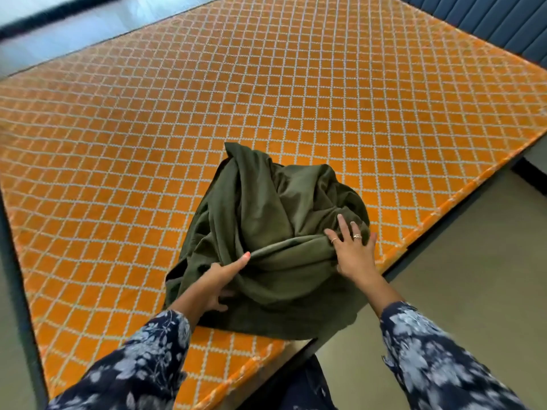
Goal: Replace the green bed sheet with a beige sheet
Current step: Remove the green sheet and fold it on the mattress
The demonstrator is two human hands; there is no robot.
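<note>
Green bed sheet (266, 232), bundled at the near edge of the bare orange mattress (266, 84), close to its near right corner. Your left hand (217, 284) grips a fold on the bundle's left, fingers curled into the cloth; your right hand (353, 251) presses flat on its right, fingers spread. The bundle lies between both hands, equally near, so lift toward yourself

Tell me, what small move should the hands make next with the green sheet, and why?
Probably lift the bundle off the bed. The green sheet is already gathered in a heap near the corner of the bare orange mattress; the left hand grips its near side and the right hand presses on its right side. No beige sheet is visible.
</note>
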